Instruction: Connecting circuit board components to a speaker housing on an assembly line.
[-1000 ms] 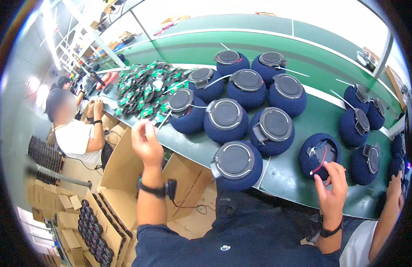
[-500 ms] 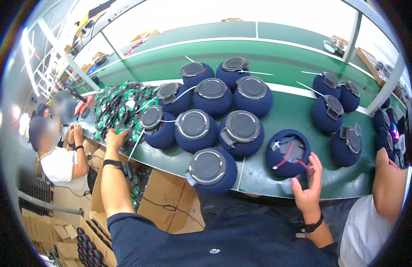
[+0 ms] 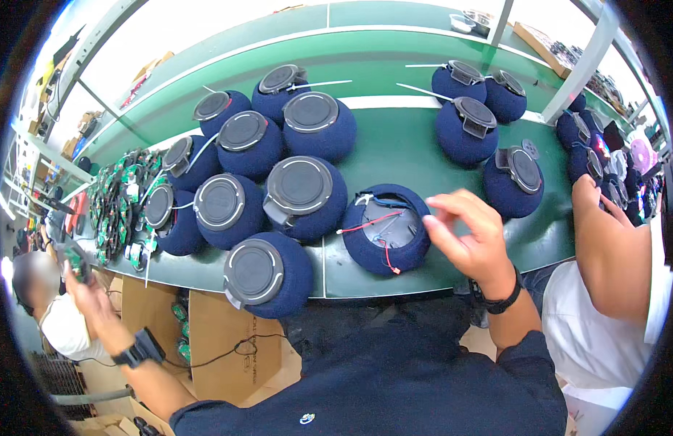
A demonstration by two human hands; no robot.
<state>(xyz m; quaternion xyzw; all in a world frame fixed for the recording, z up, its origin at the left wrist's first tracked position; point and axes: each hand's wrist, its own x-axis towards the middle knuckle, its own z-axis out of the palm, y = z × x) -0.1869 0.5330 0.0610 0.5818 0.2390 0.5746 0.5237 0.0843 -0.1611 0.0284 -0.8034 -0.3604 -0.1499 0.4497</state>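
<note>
A round dark-blue fabric speaker shell point(image 3: 386, 231) lies open on the green conveyor belt point(image 3: 394, 145), with red, blue and white wires showing inside. My right hand point(image 3: 471, 236) hovers at its right edge, fingers spread and curled, holding nothing. My left hand point(image 3: 82, 280) is far out at the lower left, below the belt's edge, gripping a small green circuit board point(image 3: 75, 259). A pile of green circuit boards point(image 3: 122, 200) lies on the belt just above it. Several capped blue speakers point(image 3: 300, 196) crowd the belt between my hands.
A co-worker's arm in a white shirt point(image 3: 616, 247) reaches in at the right. Another person point(image 3: 49, 305) sits at the lower left. An open cardboard box point(image 3: 227, 341) stands under the belt. More blue speakers point(image 3: 471, 120) sit at the far right.
My left hand dropped from the belt's edge down to the lower left with a circuit board. My right hand slid up to the open speaker's right rim. The view swung leftward.
</note>
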